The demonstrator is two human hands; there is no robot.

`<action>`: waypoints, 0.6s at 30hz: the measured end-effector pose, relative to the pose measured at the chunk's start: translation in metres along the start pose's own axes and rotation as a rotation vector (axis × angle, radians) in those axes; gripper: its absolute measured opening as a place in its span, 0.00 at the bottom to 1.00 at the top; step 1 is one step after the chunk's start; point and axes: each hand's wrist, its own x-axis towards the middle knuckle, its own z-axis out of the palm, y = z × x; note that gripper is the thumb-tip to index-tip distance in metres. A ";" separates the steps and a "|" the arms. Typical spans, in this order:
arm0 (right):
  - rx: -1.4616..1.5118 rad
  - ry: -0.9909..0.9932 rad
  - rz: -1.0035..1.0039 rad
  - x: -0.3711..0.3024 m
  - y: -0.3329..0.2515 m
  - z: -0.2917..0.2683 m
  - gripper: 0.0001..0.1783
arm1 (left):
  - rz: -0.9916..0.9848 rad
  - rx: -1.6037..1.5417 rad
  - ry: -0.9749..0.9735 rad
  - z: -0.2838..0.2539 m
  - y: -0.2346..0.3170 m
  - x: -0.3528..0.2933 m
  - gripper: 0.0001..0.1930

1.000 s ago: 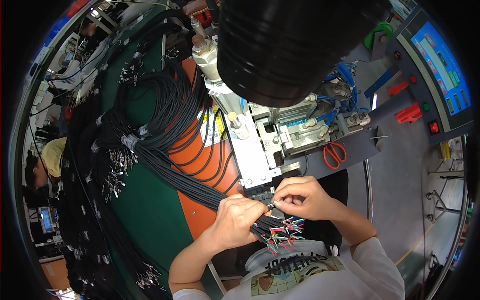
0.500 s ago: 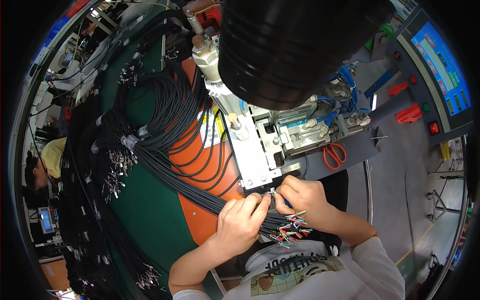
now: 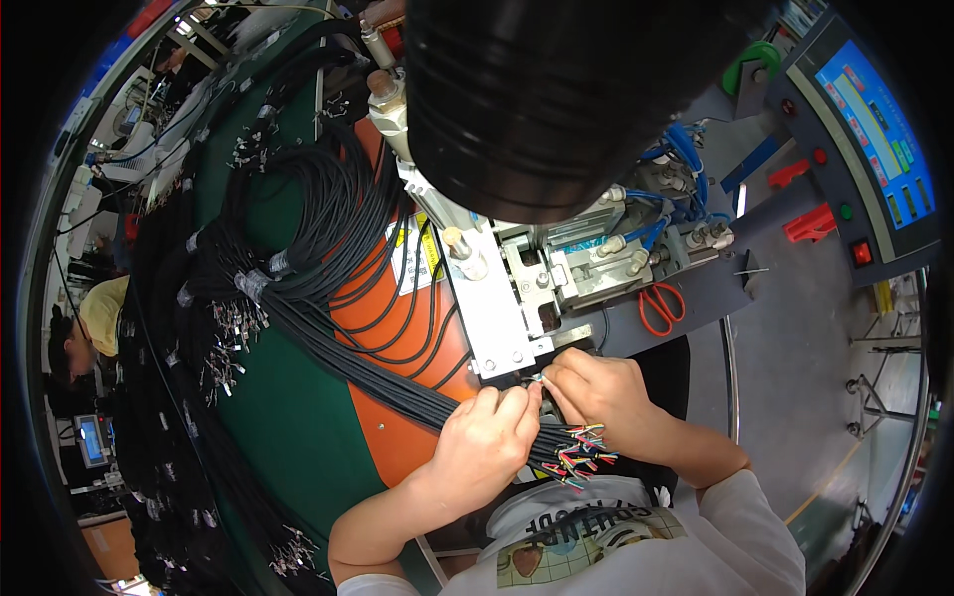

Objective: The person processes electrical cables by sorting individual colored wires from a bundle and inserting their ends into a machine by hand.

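My left hand and my right hand meet in front of the metal press fixture, fingertips almost touching. Both are closed in a pinch. Thin pale wire ends show at the fingertips, apparently the end of a black cable mostly hidden by my fingers. Beneath and between the hands runs a bundle of black cables. Its stripped ends fan out below my right hand in red, yellow, green and white.
A large black cylinder overhangs the fixture. Red-handled scissors lie to its right. Coiled black cables cover the orange board and green table. A control screen stands right; another person is at far left.
My left hand has shifted slightly right, its fingers closing nearer to my right fingertips. A blue bit beside my right fingers no longer shows. The fixture sits slightly further left in view.
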 end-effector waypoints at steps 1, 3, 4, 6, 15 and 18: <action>-0.021 -0.034 -0.011 0.001 -0.001 -0.001 0.06 | -0.002 0.027 -0.021 0.000 0.001 0.001 0.27; -0.041 -0.068 -0.021 0.005 -0.001 -0.005 0.06 | -0.006 0.029 -0.030 -0.003 0.001 0.003 0.26; -0.030 -0.133 -0.001 0.007 0.000 -0.009 0.07 | -0.009 0.031 -0.037 -0.004 0.001 0.005 0.25; -0.019 -0.197 0.019 0.006 0.002 -0.010 0.08 | 0.002 0.034 -0.054 -0.005 0.000 0.007 0.25; 0.233 -0.015 0.115 0.002 0.011 0.003 0.06 | -0.059 -0.067 0.033 -0.002 -0.007 0.001 0.20; 0.500 -0.112 0.360 0.001 0.013 0.006 0.06 | -0.190 -0.154 0.176 0.000 -0.016 -0.021 0.21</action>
